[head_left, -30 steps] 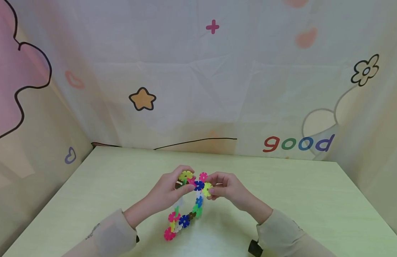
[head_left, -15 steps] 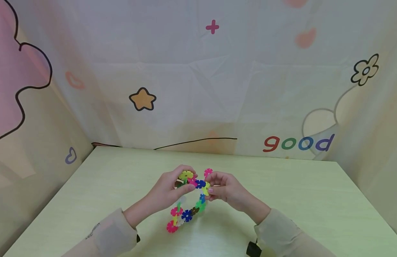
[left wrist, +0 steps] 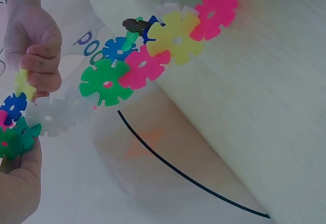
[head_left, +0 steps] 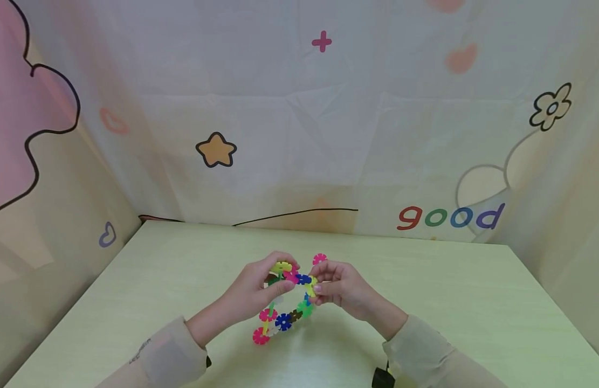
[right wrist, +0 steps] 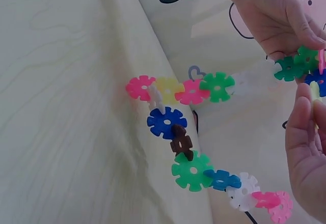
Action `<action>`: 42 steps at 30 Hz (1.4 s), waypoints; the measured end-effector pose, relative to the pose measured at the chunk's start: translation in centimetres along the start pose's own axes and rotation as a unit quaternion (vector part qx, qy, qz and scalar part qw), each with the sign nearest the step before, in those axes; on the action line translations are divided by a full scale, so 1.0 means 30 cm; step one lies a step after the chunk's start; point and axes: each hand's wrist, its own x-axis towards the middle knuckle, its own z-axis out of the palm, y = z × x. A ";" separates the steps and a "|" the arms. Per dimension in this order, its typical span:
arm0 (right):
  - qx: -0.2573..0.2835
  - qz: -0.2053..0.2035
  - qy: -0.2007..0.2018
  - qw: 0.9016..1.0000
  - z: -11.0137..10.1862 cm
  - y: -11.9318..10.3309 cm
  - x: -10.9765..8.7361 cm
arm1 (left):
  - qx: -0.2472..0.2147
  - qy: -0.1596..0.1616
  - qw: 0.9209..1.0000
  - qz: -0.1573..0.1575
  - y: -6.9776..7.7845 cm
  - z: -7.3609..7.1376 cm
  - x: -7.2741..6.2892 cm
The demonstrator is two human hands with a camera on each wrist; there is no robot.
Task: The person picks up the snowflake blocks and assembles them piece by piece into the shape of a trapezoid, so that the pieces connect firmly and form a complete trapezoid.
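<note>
A chain of interlocking snowflake discs in several colours hangs between the two hands, bent into a loop. My left hand (head_left: 267, 281) grips its upper left part, where a yellow disc (head_left: 282, 267) and a pink disc (head_left: 290, 277) show between thumb and fingers. With thumb and fingertips, my right hand (head_left: 346, 286) pinches a pale yellow disc (head_left: 312, 284), beside a dark blue disc (head_left: 303, 279). Another pink disc (head_left: 319, 260) pokes out above the right fingers. The loop's low corner ends in a pink disc (right wrist: 140, 87) close over the table. Green discs (right wrist: 295, 65) lie against the left fingers.
The pale wooden table (head_left: 449, 302) spreads under both hands. Behind it hangs a printed cloth (head_left: 280, 118) with a star, hearts and the word good. A small black object (head_left: 383, 377) hangs by the right sleeve (head_left: 420, 345).
The lower part of the loop has swung up and slightly right. The pink disc by the right fingers has moved up and right, while the yellow disc has turned. Both hands stay nearly in place.
</note>
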 end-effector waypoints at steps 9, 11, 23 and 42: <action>0.016 -0.011 -0.010 1.000 0.014 0.001 0.001 | 0.007 -0.010 1.000 0.003 -0.002 0.002 -0.005; 0.013 -0.014 -0.009 1.000 0.015 -0.001 0.001 | 0.007 -0.012 1.000 0.001 -0.002 0.001 -0.005; -0.001 -0.023 -0.012 1.000 0.007 -0.017 -0.004 | 0.037 0.001 0.999 0.003 -0.006 -0.023 0.017; -0.232 -0.074 0.074 0.967 -0.031 -0.164 -0.031 | -0.020 0.026 0.999 -0.007 0.021 0.039 0.049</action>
